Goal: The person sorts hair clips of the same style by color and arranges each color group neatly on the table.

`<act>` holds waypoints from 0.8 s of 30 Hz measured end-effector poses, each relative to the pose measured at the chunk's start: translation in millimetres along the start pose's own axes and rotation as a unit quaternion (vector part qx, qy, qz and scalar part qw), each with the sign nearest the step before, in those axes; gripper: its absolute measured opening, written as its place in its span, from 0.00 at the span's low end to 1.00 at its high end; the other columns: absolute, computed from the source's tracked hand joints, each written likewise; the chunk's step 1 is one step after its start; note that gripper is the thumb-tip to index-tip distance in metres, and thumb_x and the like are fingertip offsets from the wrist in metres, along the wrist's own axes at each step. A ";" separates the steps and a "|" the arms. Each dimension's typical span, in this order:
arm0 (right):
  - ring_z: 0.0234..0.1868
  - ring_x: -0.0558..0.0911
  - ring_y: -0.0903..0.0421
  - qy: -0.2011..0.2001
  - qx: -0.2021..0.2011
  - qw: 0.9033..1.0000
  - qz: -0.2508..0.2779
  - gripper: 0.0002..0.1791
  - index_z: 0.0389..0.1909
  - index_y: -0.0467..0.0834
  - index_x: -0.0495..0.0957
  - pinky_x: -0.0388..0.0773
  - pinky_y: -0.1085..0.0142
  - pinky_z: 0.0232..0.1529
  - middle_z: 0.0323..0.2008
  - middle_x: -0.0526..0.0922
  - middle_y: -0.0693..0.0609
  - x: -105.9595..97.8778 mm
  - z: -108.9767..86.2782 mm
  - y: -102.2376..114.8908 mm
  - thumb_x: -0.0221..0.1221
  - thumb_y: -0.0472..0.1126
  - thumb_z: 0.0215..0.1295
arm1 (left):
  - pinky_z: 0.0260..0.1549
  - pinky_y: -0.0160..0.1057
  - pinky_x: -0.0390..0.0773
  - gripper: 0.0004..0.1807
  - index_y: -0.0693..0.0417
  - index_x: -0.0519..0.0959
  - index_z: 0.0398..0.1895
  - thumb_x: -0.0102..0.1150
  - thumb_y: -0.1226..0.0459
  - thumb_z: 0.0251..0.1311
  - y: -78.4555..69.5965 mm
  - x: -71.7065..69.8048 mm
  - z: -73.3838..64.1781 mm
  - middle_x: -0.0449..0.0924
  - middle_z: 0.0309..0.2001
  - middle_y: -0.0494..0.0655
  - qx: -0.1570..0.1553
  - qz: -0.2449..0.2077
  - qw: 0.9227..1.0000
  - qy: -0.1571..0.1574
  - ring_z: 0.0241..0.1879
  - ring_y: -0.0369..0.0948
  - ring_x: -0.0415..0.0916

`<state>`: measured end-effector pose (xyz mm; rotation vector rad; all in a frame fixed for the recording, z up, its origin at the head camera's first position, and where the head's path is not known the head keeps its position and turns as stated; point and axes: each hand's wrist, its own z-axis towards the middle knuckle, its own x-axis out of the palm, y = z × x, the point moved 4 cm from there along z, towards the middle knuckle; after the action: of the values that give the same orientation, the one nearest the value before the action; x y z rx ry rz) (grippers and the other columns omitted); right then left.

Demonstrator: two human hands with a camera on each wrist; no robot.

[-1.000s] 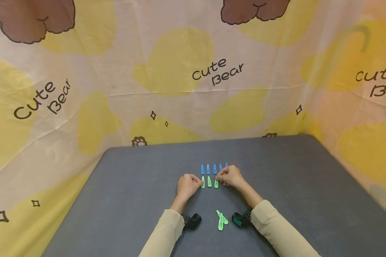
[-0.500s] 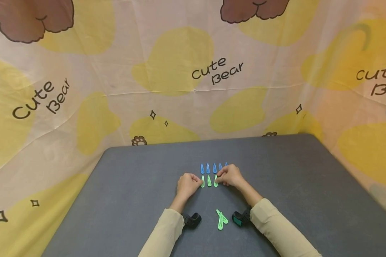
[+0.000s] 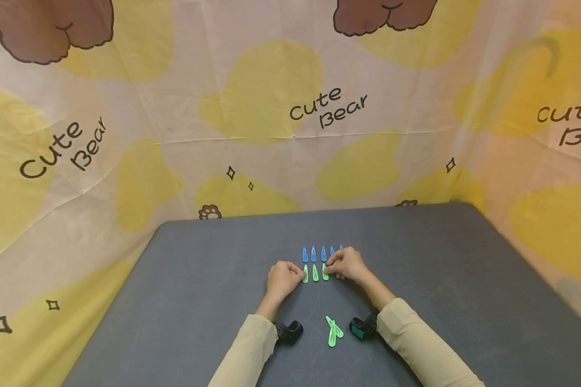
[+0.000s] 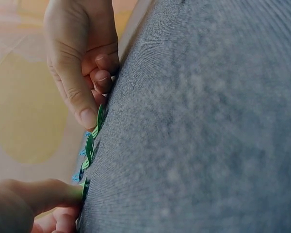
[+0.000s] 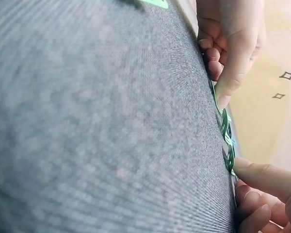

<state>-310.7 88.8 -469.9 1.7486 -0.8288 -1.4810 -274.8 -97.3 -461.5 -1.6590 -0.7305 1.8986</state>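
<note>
Small green snap hair clips lie in a row on the grey table, below a row of blue ones. In the head view my left hand (image 3: 283,279) pinches the leftmost green hair clip (image 3: 306,274) between thumb and fingers. The middle green hair clip (image 3: 315,273) lies between the hands, untouched. My right hand (image 3: 348,264) pinches the upper part of the right green hair clip (image 3: 325,272), and partly covers the blue hair clips at the right end. Both thumbs show at the clips' edges in the wrist views, left thumb (image 4: 63,193) and right thumb (image 5: 254,172).
Several blue hair clips (image 3: 313,254) form the row farther from me. Loose green hair clips (image 3: 332,333) lie overlapping between the forearms. The grey table (image 3: 213,258) meets a patterned cloth (image 3: 271,97) at its back edge. Black wrist cameras (image 3: 290,332) sit beneath both wrists.
The right green hair clip has shifted slightly up toward the blue row under my right hand's fingers. My left hand stays at the leftmost clip.
</note>
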 end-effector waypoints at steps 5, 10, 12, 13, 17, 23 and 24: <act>0.11 0.70 0.63 -0.003 0.000 1.000 -0.001 0.08 0.26 0.37 0.84 0.68 0.70 0.17 0.12 0.75 0.56 0.2 -4.1 -1.3 0.72 0.36 0.47 | 0.19 0.33 0.66 0.08 0.58 0.82 0.14 0.65 0.65 0.45 -0.1 -1.4 -2.2 0.79 0.14 0.46 0.024 -0.015 1.000 -0.007 0.15 0.36 0.68; 0.11 0.70 0.62 -0.001 -0.008 1.000 0.004 0.08 0.26 0.37 0.83 0.69 0.70 0.17 0.12 0.75 0.55 -2.0 -11.8 -0.1 0.71 0.36 0.48 | 0.20 0.34 0.68 0.08 0.57 0.82 0.13 0.64 0.65 0.45 0.9 -1.5 -0.7 0.80 0.14 0.45 0.026 -0.017 0.999 -0.009 0.15 0.37 0.70; 0.12 0.70 0.62 0.004 -0.013 1.000 0.006 0.07 0.26 0.37 0.83 0.69 0.69 0.17 0.12 0.74 0.55 -3.3 -15.3 0.5 0.70 0.36 0.49 | 0.21 0.35 0.69 0.07 0.58 0.83 0.15 0.64 0.66 0.45 1.5 -0.6 0.9 0.82 0.16 0.48 0.012 -0.019 1.000 -0.001 0.16 0.37 0.71; 0.12 0.70 0.62 0.008 -0.013 1.000 0.008 0.07 0.26 0.37 0.83 0.69 0.69 0.17 0.11 0.74 0.55 -3.7 -17.3 0.6 0.70 0.36 0.50 | 0.21 0.35 0.69 0.07 0.59 0.83 0.15 0.64 0.66 0.46 1.2 -0.5 1.1 0.82 0.17 0.49 0.010 -0.016 1.000 0.000 0.16 0.37 0.70; 0.12 0.71 0.63 0.021 -0.021 0.999 0.016 0.07 0.29 0.36 0.83 0.69 0.69 0.16 0.11 0.74 0.56 -5.5 -27.4 -0.7 0.69 0.36 0.52 | 0.21 0.34 0.68 0.07 0.59 0.83 0.16 0.65 0.66 0.48 -0.6 -1.3 -0.3 0.82 0.17 0.50 0.006 -0.009 1.000 0.003 0.16 0.35 0.68; 0.13 0.72 0.62 0.050 -0.026 0.997 0.046 0.09 0.33 0.34 0.83 0.70 0.68 0.17 0.14 0.78 0.54 -8.6 -49.6 -6.0 0.67 0.37 0.55 | 0.21 0.34 0.69 0.08 0.59 0.84 0.17 0.66 0.65 0.48 -1.7 -2.0 -1.9 0.83 0.17 0.50 0.010 -0.004 1.000 0.004 0.16 0.35 0.68; 0.13 0.72 0.62 0.055 -0.024 0.997 0.050 0.10 0.33 0.34 0.83 0.71 0.68 0.17 0.15 0.78 0.54 -8.8 -53.0 -6.8 0.67 0.37 0.56 | 0.21 0.34 0.69 0.08 0.59 0.84 0.17 0.66 0.65 0.48 -1.5 -1.7 -1.7 0.83 0.17 0.50 0.010 -0.003 1.000 0.004 0.16 0.35 0.68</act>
<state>-259.3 105.1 -464.9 1.7119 -0.8041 -1.3168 -272.9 -97.3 -459.5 -1.6496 -0.7111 1.8889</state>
